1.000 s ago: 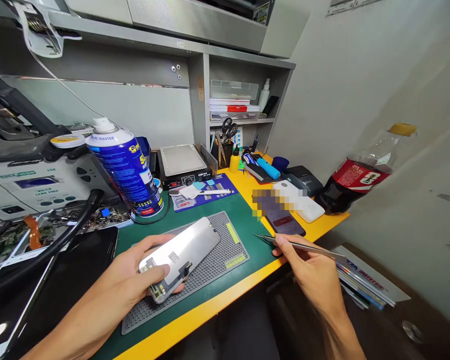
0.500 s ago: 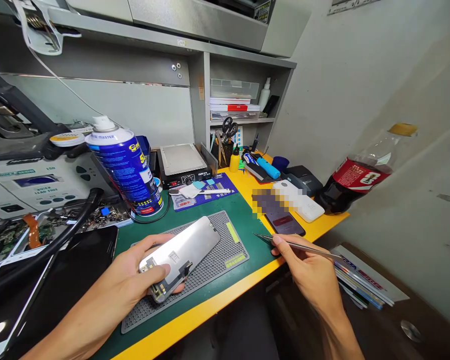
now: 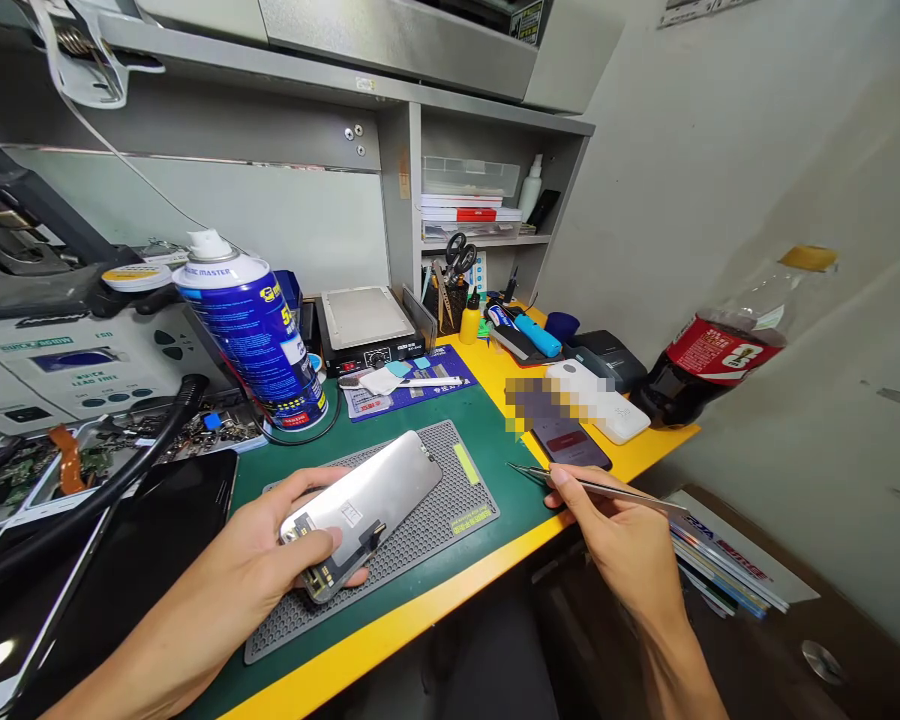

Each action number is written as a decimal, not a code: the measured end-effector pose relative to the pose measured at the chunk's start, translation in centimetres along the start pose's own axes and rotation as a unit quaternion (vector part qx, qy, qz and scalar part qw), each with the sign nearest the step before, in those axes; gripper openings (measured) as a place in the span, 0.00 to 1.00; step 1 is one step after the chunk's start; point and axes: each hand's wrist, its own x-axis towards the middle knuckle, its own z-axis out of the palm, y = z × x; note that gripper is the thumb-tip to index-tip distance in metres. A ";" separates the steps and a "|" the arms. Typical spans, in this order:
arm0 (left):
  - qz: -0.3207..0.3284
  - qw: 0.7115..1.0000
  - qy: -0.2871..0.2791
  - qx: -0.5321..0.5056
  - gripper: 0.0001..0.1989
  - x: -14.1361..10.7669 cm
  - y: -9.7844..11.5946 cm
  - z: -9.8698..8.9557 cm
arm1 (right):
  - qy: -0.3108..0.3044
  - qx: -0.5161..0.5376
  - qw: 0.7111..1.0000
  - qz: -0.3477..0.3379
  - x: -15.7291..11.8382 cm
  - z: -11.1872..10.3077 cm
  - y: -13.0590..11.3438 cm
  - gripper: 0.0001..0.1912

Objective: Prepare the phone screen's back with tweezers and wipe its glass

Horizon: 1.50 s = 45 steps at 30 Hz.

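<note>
My left hand (image 3: 270,545) grips a silver phone part (image 3: 386,480), thumb on its back near the lower end, where small connectors and a black flex strip show. The part is tilted above a grey perforated mat (image 3: 435,530) on the green work surface (image 3: 487,425). To the right, my right hand (image 3: 622,540) pinches metal tweezers (image 3: 607,489), their tips pointing left over the green surface. A dark phone (image 3: 577,445) with a partly blurred screen lies just beyond the tweezers, beside a white phone (image 3: 611,410).
A blue spray can (image 3: 251,335) stands at left by a soldering station (image 3: 82,365) and a black glossy panel (image 3: 165,530). Behind are a heating plate (image 3: 367,325) and a yellow bottle (image 3: 470,318). A cola bottle (image 3: 724,350) leans at right.
</note>
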 end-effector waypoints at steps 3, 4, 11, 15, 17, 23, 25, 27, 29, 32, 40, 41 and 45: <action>0.006 1.000 -0.002 0.019 0.23 -0.2 0.0 0.0 | -0.007 -0.008 1.000 -0.005 0.1 0.0 -0.1 0.13; 0.007 1.000 -0.001 0.022 0.23 -0.2 0.0 0.0 | -0.008 -0.010 1.000 -0.008 0.2 0.0 -0.1 0.13; 0.009 1.000 0.005 0.023 0.24 -0.1 -0.2 0.0 | -0.021 -0.009 0.999 -0.025 0.2 -0.2 -0.3 0.12; 0.012 1.000 -0.002 0.020 0.24 -0.1 -0.1 0.0 | -0.028 -0.001 0.999 -0.033 0.0 -0.2 -0.3 0.12; 0.012 1.000 -0.003 0.021 0.24 -0.1 -0.1 0.1 | -0.017 0.007 0.999 -0.029 0.0 -0.2 -0.3 0.12; 0.009 1.000 -0.007 0.007 0.24 0.0 -0.2 0.1 | -0.007 0.010 1.000 -0.017 0.1 -0.1 0.0 0.13; 0.011 1.000 -0.005 0.011 0.24 0.0 -0.2 0.2 | -0.011 0.003 1.000 -0.023 0.1 -0.1 0.0 0.12; 0.012 1.000 -0.001 0.019 0.24 0.0 -0.1 0.2 | -0.017 -0.004 0.999 -0.030 0.1 -0.1 0.0 0.12; 0.013 1.000 0.004 0.026 0.23 0.1 0.0 0.2 | -0.020 -0.006 0.999 -0.034 0.1 -0.2 -0.2 0.12; 0.011 1.000 0.001 0.028 0.24 0.1 -0.1 0.1 | -0.017 -0.006 0.999 -0.035 0.1 -0.1 -0.3 0.12; 0.010 0.999 -0.004 0.036 0.25 -0.1 -0.5 -0.1 | -0.004 0.015 1.000 -0.019 0.1 -0.1 0.2 0.13; 0.009 0.999 -0.004 0.035 0.25 -0.1 -0.5 -0.1 | -0.006 0.011 1.000 -0.021 0.1 -0.1 0.2 0.13; 0.009 0.999 -0.001 0.045 0.27 -0.1 -0.5 -0.1 | -0.013 0.000 0.999 -0.030 0.2 -0.1 0.0 0.13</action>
